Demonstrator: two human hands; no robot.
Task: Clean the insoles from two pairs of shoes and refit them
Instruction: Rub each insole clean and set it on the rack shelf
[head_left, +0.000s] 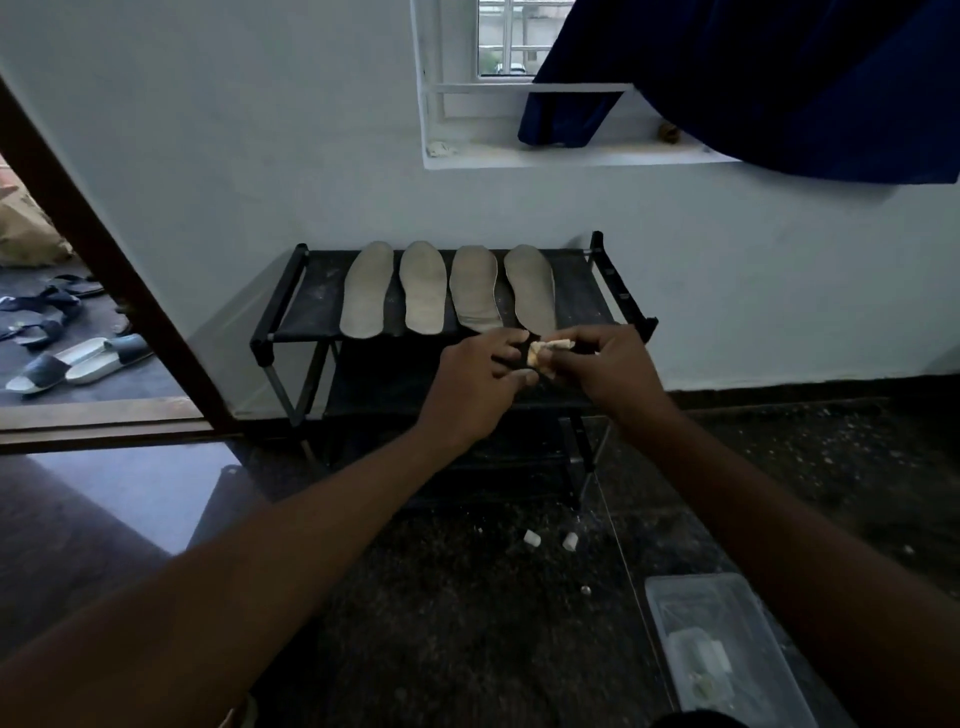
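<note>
Several grey insoles (422, 293) lie side by side, toes toward the wall, on the top shelf of a black shoe rack (311, 306). In front of the rack's front edge my left hand (470, 389) and my right hand (605, 369) meet. Between their fingertips they pinch a small pale wad, cloth or tissue (545, 351), just below the heel of the rightmost insole (531, 288). The fingers hide most of the wad. No shoes show on the rack.
A clear plastic box (727, 654) sits on the dark floor at the lower right. Two small white bits (550, 540) lie on the floor before the rack. Sandals (78, 358) lie beyond the open doorway at left. A blue curtain (753, 78) hangs over the window.
</note>
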